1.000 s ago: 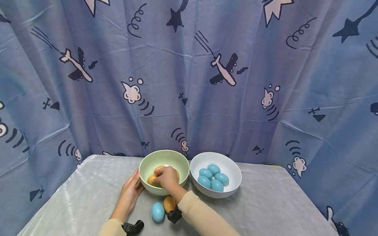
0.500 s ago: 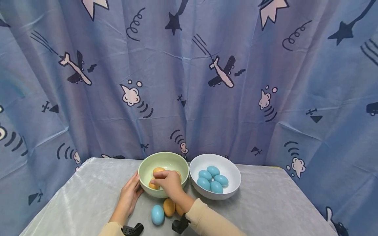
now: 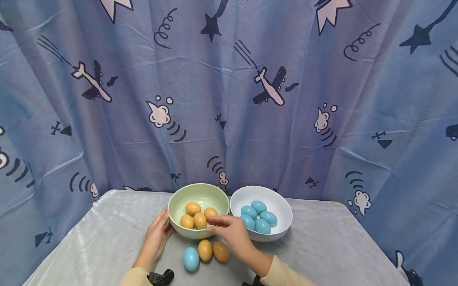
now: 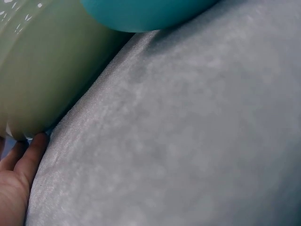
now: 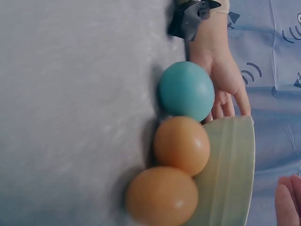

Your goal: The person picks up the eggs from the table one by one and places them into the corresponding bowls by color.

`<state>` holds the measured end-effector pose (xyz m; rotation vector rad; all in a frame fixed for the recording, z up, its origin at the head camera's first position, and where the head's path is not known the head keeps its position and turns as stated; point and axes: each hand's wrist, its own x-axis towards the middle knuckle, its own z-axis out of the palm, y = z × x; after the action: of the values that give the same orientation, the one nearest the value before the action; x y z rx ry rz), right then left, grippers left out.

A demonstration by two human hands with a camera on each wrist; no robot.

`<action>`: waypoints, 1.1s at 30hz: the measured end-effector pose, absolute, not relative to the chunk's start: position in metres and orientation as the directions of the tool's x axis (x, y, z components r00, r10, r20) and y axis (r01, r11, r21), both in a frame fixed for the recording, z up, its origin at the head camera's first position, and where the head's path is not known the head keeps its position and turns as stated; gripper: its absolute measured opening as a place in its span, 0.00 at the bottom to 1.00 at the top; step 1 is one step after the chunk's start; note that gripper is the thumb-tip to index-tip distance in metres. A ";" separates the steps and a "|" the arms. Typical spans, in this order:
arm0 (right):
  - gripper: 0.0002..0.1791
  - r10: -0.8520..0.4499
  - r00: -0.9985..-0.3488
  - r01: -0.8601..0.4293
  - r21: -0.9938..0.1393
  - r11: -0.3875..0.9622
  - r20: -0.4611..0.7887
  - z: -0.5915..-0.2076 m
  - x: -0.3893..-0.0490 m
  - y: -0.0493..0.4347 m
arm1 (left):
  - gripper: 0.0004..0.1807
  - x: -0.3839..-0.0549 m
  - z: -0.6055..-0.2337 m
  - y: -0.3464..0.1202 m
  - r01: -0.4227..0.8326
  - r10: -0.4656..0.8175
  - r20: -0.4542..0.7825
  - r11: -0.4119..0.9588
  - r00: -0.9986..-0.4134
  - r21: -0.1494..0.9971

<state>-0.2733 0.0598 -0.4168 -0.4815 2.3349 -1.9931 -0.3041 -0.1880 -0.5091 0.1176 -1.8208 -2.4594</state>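
Note:
My left hand point(image 3: 157, 232) rests against the left side of a green bowl point(image 3: 179, 198), its fingers lying along the outer wall. Several orange eggs point(image 3: 193, 208) lie inside that bowl. Holding nothing, my right hand point(image 3: 234, 236) hovers at the bowl's front right rim, thumb and fingers slightly apart. On the cloth before the bowl sit a blue egg point(image 3: 191, 259), an orange egg point(image 3: 205, 250) and another orange egg point(image 3: 221, 252) in a row. The right wrist view shows the left hand point(image 5: 223, 77) at the bowl's side, beyond the blue egg point(image 5: 186, 91).
A white bowl point(image 3: 284, 206) with several blue eggs point(image 3: 262, 226) stands right beside the green one. Both are near the back edge of a table with a grey cloth point(image 3: 332, 246). A patterned blue curtain point(image 3: 229, 99) hangs behind.
My right hand has come out of the green bowl, moving right and toward me, leaving the orange eggs inside in plain view. The rightmost loose orange egg is uncovered. My left hand stays put.

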 end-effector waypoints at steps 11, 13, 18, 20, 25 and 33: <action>0.24 -0.251 -0.951 -0.211 -0.971 0.109 0.179 -0.429 -0.265 0.085 | 0.39 -0.306 -0.511 -0.189 0.016 -0.133 -0.024 -0.293 -0.991 0.956; 0.24 -0.255 -0.951 -0.210 -0.971 0.115 0.175 -0.431 -0.264 0.088 | 0.39 -0.306 -0.511 -0.188 0.017 -0.130 -0.023 -0.295 -0.991 0.955; 0.24 -0.256 -0.953 -0.206 -0.966 0.155 0.163 -0.437 -0.262 0.093 | 0.38 -0.306 -0.511 -0.188 0.016 -0.123 -0.021 -0.298 -0.992 0.954; 0.24 -0.253 -0.956 -0.199 -0.964 0.179 0.150 -0.440 -0.261 0.094 | 0.38 -0.307 -0.511 -0.188 0.009 -0.126 -0.030 -0.298 -0.992 0.954; 0.24 -0.254 -0.957 -0.191 -0.960 0.203 0.137 -0.448 -0.257 0.096 | 0.39 -0.307 -0.511 -0.188 -0.001 -0.132 -0.042 -0.295 -0.990 0.955; 0.23 -0.261 -0.958 -0.177 -0.962 0.209 0.119 -0.454 -0.254 0.099 | 0.38 -0.306 -0.510 -0.188 0.017 -0.131 -0.023 -0.293 -0.991 0.956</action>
<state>-0.2543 0.0986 -0.4539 -0.4336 2.3880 -1.8847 -0.3062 -0.1877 -0.5096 0.1469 -1.8095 -2.4507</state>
